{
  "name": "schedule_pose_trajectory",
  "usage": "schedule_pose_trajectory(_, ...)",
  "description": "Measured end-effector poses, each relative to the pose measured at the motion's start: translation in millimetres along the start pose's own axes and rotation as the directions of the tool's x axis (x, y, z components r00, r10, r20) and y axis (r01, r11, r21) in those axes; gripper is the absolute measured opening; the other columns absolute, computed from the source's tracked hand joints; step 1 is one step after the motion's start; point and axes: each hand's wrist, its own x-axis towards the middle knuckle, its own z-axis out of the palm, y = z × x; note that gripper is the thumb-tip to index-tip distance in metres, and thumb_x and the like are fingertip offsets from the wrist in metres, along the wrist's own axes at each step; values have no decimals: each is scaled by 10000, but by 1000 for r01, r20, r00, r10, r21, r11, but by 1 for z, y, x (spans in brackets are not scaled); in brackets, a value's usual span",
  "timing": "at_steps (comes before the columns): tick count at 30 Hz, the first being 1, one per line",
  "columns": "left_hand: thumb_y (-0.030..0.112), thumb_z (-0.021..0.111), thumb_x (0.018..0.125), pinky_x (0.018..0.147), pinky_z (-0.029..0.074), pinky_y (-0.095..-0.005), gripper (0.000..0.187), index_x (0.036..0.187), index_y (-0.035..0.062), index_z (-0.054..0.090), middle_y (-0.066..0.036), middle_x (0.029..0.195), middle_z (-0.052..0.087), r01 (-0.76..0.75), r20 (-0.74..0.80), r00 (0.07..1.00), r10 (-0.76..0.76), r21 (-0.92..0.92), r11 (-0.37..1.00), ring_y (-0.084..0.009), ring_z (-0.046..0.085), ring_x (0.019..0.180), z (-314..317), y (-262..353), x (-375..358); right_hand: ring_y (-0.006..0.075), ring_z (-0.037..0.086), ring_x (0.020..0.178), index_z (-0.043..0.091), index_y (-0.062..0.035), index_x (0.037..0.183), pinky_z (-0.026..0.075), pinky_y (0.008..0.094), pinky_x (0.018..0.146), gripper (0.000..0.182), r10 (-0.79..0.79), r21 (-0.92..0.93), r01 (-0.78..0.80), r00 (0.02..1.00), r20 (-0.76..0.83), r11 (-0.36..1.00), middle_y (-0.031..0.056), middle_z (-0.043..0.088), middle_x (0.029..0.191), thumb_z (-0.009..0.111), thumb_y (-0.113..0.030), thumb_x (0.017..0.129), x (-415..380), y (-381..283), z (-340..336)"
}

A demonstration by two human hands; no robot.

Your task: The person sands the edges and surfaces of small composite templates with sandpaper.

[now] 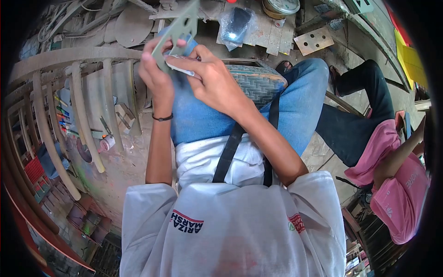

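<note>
My left hand point(158, 83), with a dark band at the wrist, holds up a thin pale grey-green panel point(171, 38) with several holes cut through it. Its fingers close around the panel's lower edge and are slightly blurred. Against the panel's lower right side, my right hand point(214, 83) pinches a folded whitish sheet point(183, 70) that looks like sandpaper. Both hands are above my lap, over my jeans point(196, 122). Beyond my right wrist lies a grey woven-pattern surface point(247, 85) between my legs.
A curved slatted wooden frame point(78, 60) stands at my left. Ahead lie a clear plastic bag point(235, 27) with a dark item inside, a round lidded tub point(281, 7) and a light board with holes point(314, 41). A person in a pink shirt point(397, 198) sits at my right.
</note>
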Motion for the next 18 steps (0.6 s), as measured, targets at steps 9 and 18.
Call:
schedule_pose_trajectory(9, 567, 175, 1050, 737, 500, -271, 728, 1151, -35, 571, -74, 840, 638, 570, 110, 819, -563, -39, 821, -164, 628, 777, -25, 110, 6, 327, 575, 848, 661, -135, 1266, 500, 383, 737, 644, -25, 162, 17, 998, 49, 987, 167, 515, 917, 569, 163, 703, -14, -58, -7)
schedule_pose_trajectory(18, 542, 201, 1052, 659, 455, -266, 704, 1095, -33, 606, -79, 798, 639, 488, -27, 869, -495, 217, 845, -146, 586, 710, -17, 94, 7, 345, 584, 849, 664, -135, 1256, 511, 422, 738, 608, -7, -11, 7, 1000, 12, 1000, 189, 507, 924, 573, 117, 709, -12, -53, 2)
